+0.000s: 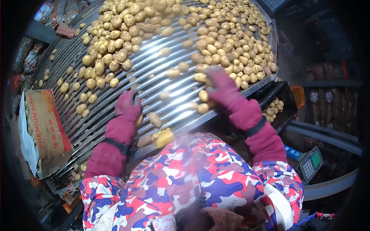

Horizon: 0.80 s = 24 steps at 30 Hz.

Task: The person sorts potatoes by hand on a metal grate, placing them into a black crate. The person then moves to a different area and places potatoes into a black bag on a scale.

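My left hand (129, 106), in a dark pink glove, is over the metal bars of the rack (165, 73). Its thumb and fingers are apart, and nothing shows between them. Just beyond its wrist a potato (155, 119) lies on the bars. My right hand (222, 85), gloved alike, reaches to the edge of the dense potato pile (235, 42). Its fingers are apart and slightly blurred, touching potatoes, with a potato (200, 77) at the fingertips. More potatoes (203, 108) lie below it by the rack's edge. A yellow cut-looking piece (165, 138) rests near my body.
A cardboard box (48, 131) printed "PREMIUM BANANA" sits at the left on the rack. At the right, a dark bin (287, 100) holds small potatoes, with a scale display (311, 163) below it. A large heap of potatoes (127, 29) covers the far side.
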Each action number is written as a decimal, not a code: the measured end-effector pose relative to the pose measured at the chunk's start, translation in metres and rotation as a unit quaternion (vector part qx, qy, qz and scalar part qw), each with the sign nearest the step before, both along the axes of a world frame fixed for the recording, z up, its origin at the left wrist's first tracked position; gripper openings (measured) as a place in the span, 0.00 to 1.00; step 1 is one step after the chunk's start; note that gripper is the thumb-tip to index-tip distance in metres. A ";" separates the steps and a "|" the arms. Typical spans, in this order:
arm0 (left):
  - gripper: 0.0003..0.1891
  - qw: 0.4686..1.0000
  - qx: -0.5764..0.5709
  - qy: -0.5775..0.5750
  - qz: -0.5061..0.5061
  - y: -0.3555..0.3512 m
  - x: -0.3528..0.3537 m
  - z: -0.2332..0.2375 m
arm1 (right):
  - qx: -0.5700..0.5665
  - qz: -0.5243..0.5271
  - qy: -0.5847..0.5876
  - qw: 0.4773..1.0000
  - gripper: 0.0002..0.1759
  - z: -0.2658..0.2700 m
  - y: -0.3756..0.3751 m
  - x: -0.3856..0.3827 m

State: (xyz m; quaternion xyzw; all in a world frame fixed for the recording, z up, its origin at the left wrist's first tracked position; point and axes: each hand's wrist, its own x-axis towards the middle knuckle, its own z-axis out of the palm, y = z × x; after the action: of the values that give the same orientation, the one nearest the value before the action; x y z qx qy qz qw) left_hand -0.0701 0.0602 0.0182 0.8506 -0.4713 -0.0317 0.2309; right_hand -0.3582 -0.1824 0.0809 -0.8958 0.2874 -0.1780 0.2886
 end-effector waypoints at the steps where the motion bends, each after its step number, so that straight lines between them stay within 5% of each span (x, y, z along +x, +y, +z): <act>1: 0.15 1.000 -0.004 0.000 -0.004 0.000 -0.001 0.000 | 0.055 -0.050 -0.043 0.996 0.28 0.002 -0.007 -0.020; 2: 0.15 1.000 -0.005 -0.002 -0.005 0.000 -0.002 -0.001 | 0.109 -0.100 -0.086 0.985 0.30 0.004 -0.014 -0.042; 4: 0.15 1.000 -0.008 -0.008 -0.009 0.001 0.000 -0.004 | -0.072 -0.156 -0.059 0.983 0.28 -0.005 -0.036 -0.098; 7: 0.16 1.000 0.004 0.015 -0.015 0.000 0.000 0.001 | -0.061 -0.304 0.000 0.951 0.24 -0.002 -0.056 -0.187; 11: 0.17 1.000 0.001 0.014 -0.027 -0.001 0.002 0.001 | -0.025 -0.485 0.392 0.781 0.33 0.026 -0.072 -0.240; 14: 0.17 0.999 0.000 0.006 -0.039 -0.002 0.005 -0.004 | -0.204 -0.395 0.271 0.854 0.33 -0.007 -0.073 -0.249; 18: 0.17 0.999 0.011 0.006 -0.039 0.000 0.007 -0.005 | -0.124 -0.212 0.104 0.964 0.26 -0.003 -0.034 -0.115; 19: 0.17 0.999 0.009 0.002 -0.041 -0.001 0.006 -0.004 | 0.009 -0.174 0.086 0.981 0.27 0.010 -0.016 -0.073; 20: 0.17 0.999 0.005 -0.001 -0.041 -0.001 0.005 -0.003 | 0.101 -0.090 0.083 0.987 0.27 0.018 0.004 -0.037; 21: 0.17 0.999 0.002 -0.006 -0.041 -0.001 0.005 -0.003 | -0.019 0.041 0.110 0.993 0.24 0.013 0.023 -0.004; 23: 0.18 0.999 0.006 0.006 -0.039 -0.001 0.007 -0.004 | 0.115 0.170 -0.006 0.979 0.15 -0.030 0.077 0.047; 24: 0.17 0.999 0.005 0.009 -0.041 0.000 0.007 -0.004 | 0.063 0.294 0.075 0.951 0.13 -0.012 0.093 0.074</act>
State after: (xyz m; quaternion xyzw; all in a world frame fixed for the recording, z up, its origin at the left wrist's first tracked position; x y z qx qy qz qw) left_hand -0.0629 0.0599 0.0142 0.8313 -0.5036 -0.0517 0.2294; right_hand -0.2840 -0.0892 0.0694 -0.9313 0.0431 0.0015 0.3618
